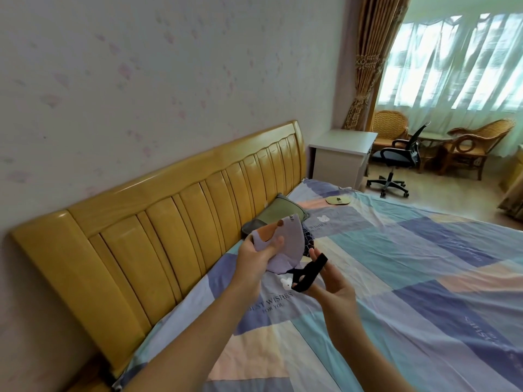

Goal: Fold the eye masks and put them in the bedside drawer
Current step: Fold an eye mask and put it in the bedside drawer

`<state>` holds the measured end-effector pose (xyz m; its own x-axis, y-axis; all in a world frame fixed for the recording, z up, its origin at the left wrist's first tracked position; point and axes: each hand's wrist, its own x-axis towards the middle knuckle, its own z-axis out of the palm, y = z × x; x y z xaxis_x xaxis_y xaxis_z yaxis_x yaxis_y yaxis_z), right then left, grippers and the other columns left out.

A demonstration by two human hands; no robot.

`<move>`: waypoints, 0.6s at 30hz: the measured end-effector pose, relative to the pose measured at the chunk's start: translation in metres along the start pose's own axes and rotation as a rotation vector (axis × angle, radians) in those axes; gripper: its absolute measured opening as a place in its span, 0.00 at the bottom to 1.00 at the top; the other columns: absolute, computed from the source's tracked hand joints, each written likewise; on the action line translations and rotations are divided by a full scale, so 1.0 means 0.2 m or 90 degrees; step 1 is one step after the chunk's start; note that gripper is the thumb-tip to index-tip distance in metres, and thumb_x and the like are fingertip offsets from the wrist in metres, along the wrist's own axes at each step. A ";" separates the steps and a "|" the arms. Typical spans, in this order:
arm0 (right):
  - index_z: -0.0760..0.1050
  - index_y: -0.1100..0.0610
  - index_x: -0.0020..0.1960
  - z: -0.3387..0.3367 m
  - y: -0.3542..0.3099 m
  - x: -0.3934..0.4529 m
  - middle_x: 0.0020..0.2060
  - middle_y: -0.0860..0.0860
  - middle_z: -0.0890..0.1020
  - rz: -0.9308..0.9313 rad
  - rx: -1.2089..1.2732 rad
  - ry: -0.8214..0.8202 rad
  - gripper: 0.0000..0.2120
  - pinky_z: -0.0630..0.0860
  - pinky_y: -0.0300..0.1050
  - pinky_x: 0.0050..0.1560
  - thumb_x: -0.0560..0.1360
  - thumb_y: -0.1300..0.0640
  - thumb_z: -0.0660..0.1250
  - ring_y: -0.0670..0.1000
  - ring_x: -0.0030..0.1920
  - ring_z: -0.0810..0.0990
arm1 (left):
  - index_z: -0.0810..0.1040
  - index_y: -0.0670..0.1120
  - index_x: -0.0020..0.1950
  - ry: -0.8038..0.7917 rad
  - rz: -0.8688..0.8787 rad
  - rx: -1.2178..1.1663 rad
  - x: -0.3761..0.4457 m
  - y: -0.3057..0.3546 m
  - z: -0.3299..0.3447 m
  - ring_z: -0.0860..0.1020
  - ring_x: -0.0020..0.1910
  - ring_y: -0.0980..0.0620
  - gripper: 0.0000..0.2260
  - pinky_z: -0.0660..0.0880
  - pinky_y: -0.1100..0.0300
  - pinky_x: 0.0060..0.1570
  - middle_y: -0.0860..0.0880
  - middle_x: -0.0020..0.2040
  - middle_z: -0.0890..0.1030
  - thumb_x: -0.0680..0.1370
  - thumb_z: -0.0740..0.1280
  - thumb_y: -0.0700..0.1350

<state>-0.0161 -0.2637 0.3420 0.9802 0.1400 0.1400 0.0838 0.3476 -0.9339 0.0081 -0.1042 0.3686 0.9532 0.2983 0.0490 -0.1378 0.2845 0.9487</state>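
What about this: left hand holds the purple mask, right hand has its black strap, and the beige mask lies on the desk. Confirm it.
Wrong in one respect: the head view shows the beige mask lying on the bed, not the desk. The rest stands: the left hand holds the purple mask, the right hand its black strap.

A lilac eye mask with an orange patch and a black elastic strap is held up above the bed, folded over. A second, tan eye mask is laid flat on the quilt, well apart.
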 end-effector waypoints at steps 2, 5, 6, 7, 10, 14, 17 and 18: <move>0.74 0.55 0.66 0.00 -0.02 -0.01 0.60 0.46 0.81 -0.022 -0.037 -0.005 0.32 0.81 0.51 0.52 0.63 0.63 0.77 0.50 0.61 0.79 | 0.79 0.48 0.51 -0.087 0.028 0.090 -0.03 0.03 0.00 0.82 0.48 0.55 0.11 0.79 0.62 0.45 0.49 0.49 0.84 0.71 0.74 0.39; 0.77 0.53 0.60 -0.01 -0.08 -0.04 0.52 0.41 0.84 -0.093 -0.107 -0.023 0.27 0.80 0.36 0.42 0.64 0.72 0.74 0.41 0.52 0.82 | 0.77 0.49 0.47 -0.185 0.089 0.286 -0.06 0.04 -0.01 0.79 0.41 0.60 0.10 0.77 0.63 0.41 0.54 0.42 0.81 0.70 0.75 0.41; 0.77 0.51 0.57 -0.01 -0.09 -0.05 0.50 0.39 0.85 -0.111 -0.128 -0.027 0.27 0.79 0.35 0.41 0.64 0.73 0.73 0.39 0.50 0.82 | 0.76 0.49 0.46 -0.206 0.096 0.323 -0.06 0.04 -0.01 0.79 0.42 0.58 0.10 0.77 0.61 0.42 0.53 0.41 0.80 0.70 0.76 0.42; 0.77 0.49 0.55 -0.01 -0.10 -0.05 0.48 0.37 0.84 -0.123 -0.142 -0.022 0.27 0.79 0.34 0.39 0.64 0.74 0.73 0.37 0.47 0.82 | 0.76 0.48 0.46 -0.227 0.095 0.345 -0.07 0.05 -0.01 0.78 0.42 0.57 0.11 0.77 0.60 0.42 0.52 0.41 0.80 0.70 0.76 0.43; 0.75 0.41 0.55 -0.03 -0.12 -0.06 0.47 0.35 0.84 -0.150 -0.178 -0.004 0.32 0.81 0.39 0.38 0.64 0.73 0.74 0.40 0.43 0.83 | 0.75 0.49 0.45 -0.268 0.081 0.382 -0.08 0.04 -0.01 0.78 0.43 0.56 0.11 0.77 0.55 0.45 0.49 0.42 0.80 0.69 0.76 0.45; 0.77 0.34 0.52 -0.04 -0.16 -0.09 0.46 0.39 0.84 -0.188 -0.238 -0.048 0.30 0.81 0.40 0.36 0.63 0.66 0.76 0.45 0.39 0.83 | 0.74 0.48 0.42 -0.326 0.082 0.418 -0.11 0.04 0.01 0.76 0.38 0.61 0.10 0.75 0.61 0.40 0.53 0.38 0.78 0.70 0.75 0.41; 0.78 0.44 0.54 -0.04 -0.17 -0.09 0.46 0.41 0.84 -0.180 -0.265 -0.067 0.23 0.77 0.32 0.43 0.63 0.63 0.73 0.40 0.46 0.82 | 0.74 0.50 0.40 -0.360 0.091 0.432 -0.14 0.04 0.04 0.75 0.36 0.61 0.09 0.72 0.66 0.38 0.55 0.37 0.77 0.71 0.74 0.42; 0.79 0.47 0.53 -0.05 -0.17 -0.08 0.46 0.42 0.85 -0.166 -0.264 -0.073 0.21 0.77 0.32 0.44 0.62 0.62 0.73 0.41 0.46 0.82 | 0.75 0.50 0.42 -0.362 0.090 0.417 -0.15 0.04 0.05 0.75 0.38 0.59 0.08 0.73 0.64 0.40 0.54 0.38 0.77 0.72 0.74 0.43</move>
<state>-0.0331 -0.2878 0.3674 0.8928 0.2065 0.4003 0.4111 -0.0105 -0.9115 -0.0183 -0.1192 0.3771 0.9527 -0.2570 0.1624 -0.2490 -0.3529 0.9019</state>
